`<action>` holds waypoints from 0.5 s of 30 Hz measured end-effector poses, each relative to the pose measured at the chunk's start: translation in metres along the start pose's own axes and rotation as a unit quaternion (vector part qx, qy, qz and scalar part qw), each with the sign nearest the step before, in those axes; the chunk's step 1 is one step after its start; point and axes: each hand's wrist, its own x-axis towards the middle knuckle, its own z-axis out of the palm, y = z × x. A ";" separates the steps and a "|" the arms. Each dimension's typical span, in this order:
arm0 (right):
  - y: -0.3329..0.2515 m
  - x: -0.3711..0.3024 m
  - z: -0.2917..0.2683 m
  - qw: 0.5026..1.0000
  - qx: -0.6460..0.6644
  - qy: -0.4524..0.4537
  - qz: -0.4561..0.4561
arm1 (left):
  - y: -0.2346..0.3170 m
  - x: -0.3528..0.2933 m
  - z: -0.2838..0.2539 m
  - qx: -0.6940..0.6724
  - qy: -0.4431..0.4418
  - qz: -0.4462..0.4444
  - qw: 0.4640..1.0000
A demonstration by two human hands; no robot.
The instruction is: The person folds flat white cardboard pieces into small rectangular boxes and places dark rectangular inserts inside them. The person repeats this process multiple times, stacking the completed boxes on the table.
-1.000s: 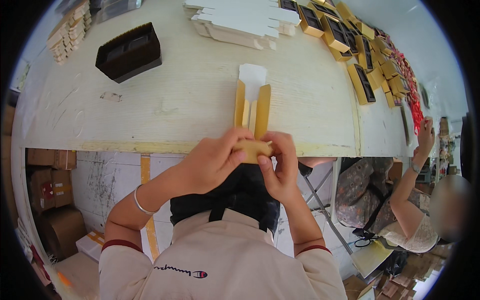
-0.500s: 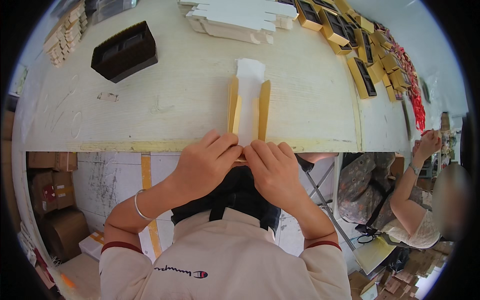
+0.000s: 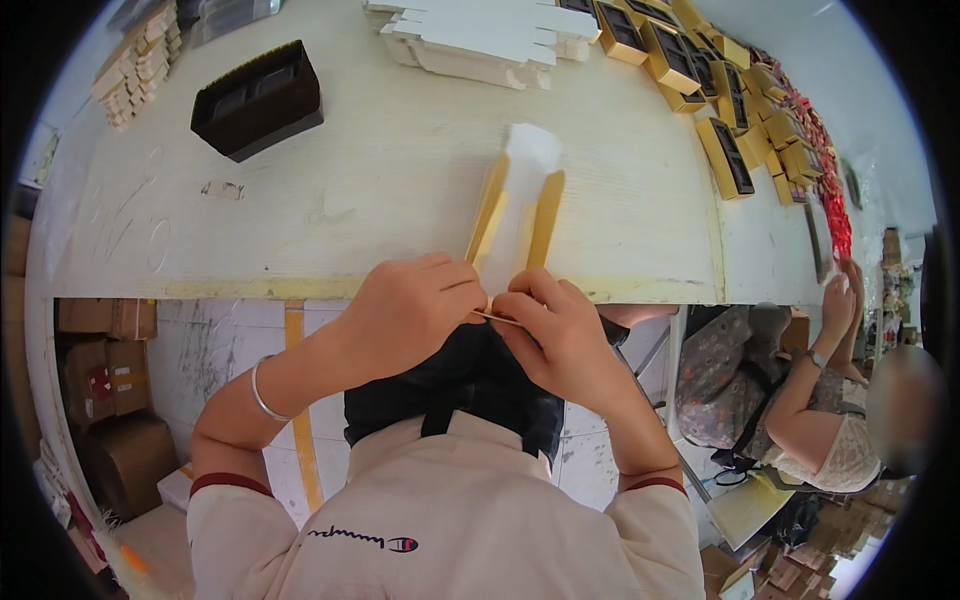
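Note:
A partly folded carton [image 3: 512, 215], white inside with gold outer sides, lies at the table's near edge. Its two side walls stand up, and a white flap extends at the far end. My left hand [image 3: 420, 305] is closed on the carton's near left corner. On the near right corner, my right hand [image 3: 550, 325] pinches the card, thumb bent inward. A thin gold edge of the near end shows between the fingers; the fingertips partly hide that end.
A dark brown tray stack [image 3: 260, 100] stands at the left. Flat white cartons [image 3: 480, 40] are piled at the back. Gold boxes with dark inserts [image 3: 725, 155] crowd the right, beside red ribbons [image 3: 832, 200]. A co-worker's hand [image 3: 838, 305] is at the far right.
The carton has turned, its far end swinging to the right. My right hand's fingers have shifted, and the near end's gold edge shows more. The co-worker's hands have moved.

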 end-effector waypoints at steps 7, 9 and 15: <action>0.004 -0.005 0.009 0.998 -0.054 0.004 -0.026 | 0.004 0.021 -0.015 -0.052 -0.128 -0.079 0.987; 0.006 0.001 -0.007 0.999 0.013 -0.027 -0.036 | 0.000 0.026 -0.024 -0.030 -0.180 -0.074 0.980; 0.032 0.008 -0.025 0.974 -0.205 0.081 -0.060 | -0.006 0.030 -0.041 0.083 -0.107 0.054 0.989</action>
